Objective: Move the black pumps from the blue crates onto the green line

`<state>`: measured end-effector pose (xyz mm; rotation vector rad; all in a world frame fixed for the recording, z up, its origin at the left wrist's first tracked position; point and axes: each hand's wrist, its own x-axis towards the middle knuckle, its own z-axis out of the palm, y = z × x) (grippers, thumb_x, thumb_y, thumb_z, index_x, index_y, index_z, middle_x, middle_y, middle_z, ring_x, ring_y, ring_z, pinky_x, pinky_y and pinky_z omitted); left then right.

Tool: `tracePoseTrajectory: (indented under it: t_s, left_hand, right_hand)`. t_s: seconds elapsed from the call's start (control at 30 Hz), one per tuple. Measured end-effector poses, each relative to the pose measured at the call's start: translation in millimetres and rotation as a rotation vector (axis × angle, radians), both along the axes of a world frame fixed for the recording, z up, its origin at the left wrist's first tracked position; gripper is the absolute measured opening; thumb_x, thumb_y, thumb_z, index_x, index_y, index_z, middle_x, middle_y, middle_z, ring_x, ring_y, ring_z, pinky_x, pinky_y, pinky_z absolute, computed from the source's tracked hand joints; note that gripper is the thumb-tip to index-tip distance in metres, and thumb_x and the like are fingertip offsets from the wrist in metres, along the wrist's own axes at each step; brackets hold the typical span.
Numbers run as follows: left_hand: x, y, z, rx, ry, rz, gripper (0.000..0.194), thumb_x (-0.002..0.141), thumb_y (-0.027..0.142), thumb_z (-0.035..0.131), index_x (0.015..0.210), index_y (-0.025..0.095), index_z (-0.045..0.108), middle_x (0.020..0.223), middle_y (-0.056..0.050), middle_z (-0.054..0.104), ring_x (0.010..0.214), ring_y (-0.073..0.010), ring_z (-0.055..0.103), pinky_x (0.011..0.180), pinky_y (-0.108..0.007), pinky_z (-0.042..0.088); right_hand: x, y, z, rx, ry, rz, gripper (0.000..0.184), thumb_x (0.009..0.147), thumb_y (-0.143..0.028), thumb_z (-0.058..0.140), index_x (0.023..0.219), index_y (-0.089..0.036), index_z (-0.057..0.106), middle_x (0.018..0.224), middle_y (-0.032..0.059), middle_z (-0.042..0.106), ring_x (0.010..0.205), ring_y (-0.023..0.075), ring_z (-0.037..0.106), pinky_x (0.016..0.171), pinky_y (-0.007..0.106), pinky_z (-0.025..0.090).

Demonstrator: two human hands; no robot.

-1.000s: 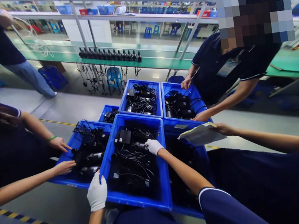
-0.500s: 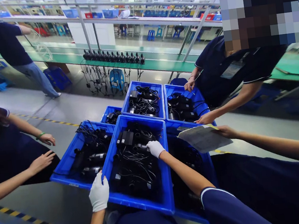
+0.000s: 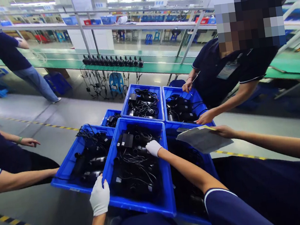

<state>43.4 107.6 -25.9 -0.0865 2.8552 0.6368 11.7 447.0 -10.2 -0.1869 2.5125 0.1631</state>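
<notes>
A blue plastic crate (image 3: 171, 183) full of black devices and cables stands directly in front of me. My left hand (image 3: 100, 196), in a white glove, is closed around its left rim, thumb and fingers on either side of the edge. Inside the crate, toward its right side, my gloved right hand (image 3: 153, 148) has its fingers curled in beside a black cylindrical device (image 3: 140, 149); the fingertips are hidden, so what they hold does not show. A black box-shaped unit (image 3: 127, 140) and tangled black cables (image 3: 134, 160) lie to the left of that hand.
More loaded blue crates adjoin mine: one on the left (image 3: 64, 170), two behind it. At right, a co-worker's hand holds papers (image 3: 202, 139) over a lower crate. Another co-worker's hands (image 3: 205, 116) rest at the back-right crate. A green bench (image 3: 161, 67) runs behind.
My view has shifted slightly. Both my hands stay in nearly the same places on and in the crate. The left co-worker's near hand has moved to the left crate's edge.
</notes>
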Motion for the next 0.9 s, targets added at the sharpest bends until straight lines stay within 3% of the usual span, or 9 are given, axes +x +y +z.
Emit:
tracePoseTrajectory:
  t_s: [0.23, 0.47, 0.67, 0.77, 0.9]
  left_hand:
    - [2, 3, -5.4, 0.049, 0.043, 0.037, 0.036, 0.088, 0.018, 0.042, 0.121, 0.014, 0.055, 0.115, -0.008, 0.062, 0.103, -0.021, 0.06, 0.085, -0.031, 0.049]
    - [-2, 7, -4.1, 0.084, 0.089, 0.078, 0.034, 0.086, 0.013, 0.041, 0.114, 0.013, 0.061, 0.115, -0.007, 0.063, 0.102, -0.0173, 0.06, 0.095, -0.028, 0.045]
    - [0, 7, -3.3, 0.098, 0.118, 0.101, 0.034, 0.084, 0.012, 0.042, 0.112, 0.014, 0.062, 0.113, -0.007, 0.063, 0.101, -0.0174, 0.06, 0.094, -0.029, 0.046]
    - [3, 9, -8.5, 0.088, 0.144, 0.093, 0.034, 0.083, 0.011, 0.043, 0.111, 0.015, 0.062, 0.112, -0.007, 0.064, 0.1, -0.0172, 0.061, 0.093, -0.028, 0.047]
    - [8, 8, -10.7, 0.079, 0.165, 0.069, 0.035, 0.084, 0.012, 0.044, 0.115, 0.014, 0.06, 0.111, -0.007, 0.064, 0.1, -0.0174, 0.061, 0.091, -0.027, 0.047]
  right_hand:
    - [-12, -23, 9.8, -0.011, 0.081, 0.238, 0.019, 0.08, -0.004, 0.048, 0.08, -0.008, 0.067, 0.078, 0.0155, 0.067, 0.08, 0.0243, 0.063, 0.072, 0.034, 0.042]
    - [-13, -3, -31.8, 0.039, 0.21, 0.438, 0.02, 0.077, -0.003, 0.05, 0.063, -0.011, 0.062, 0.061, 0.0118, 0.062, 0.066, 0.0192, 0.062, 0.065, 0.029, 0.039]
    - [-4, 9, -42.6, -0.008, 0.349, 0.439, 0.021, 0.076, -0.002, 0.048, 0.066, -0.013, 0.063, 0.062, 0.0108, 0.062, 0.063, 0.0199, 0.062, 0.062, 0.029, 0.038]
    - [-3, 8, -37.8, -0.009, 0.362, 0.361, 0.022, 0.078, -0.002, 0.047, 0.069, -0.012, 0.064, 0.066, 0.0119, 0.063, 0.066, 0.0202, 0.063, 0.064, 0.029, 0.039]
    - [-5, -8, -12.5, 0.061, 0.223, 0.366, 0.022, 0.08, -0.002, 0.047, 0.071, -0.01, 0.065, 0.068, 0.014, 0.065, 0.07, 0.0192, 0.064, 0.065, 0.028, 0.041]
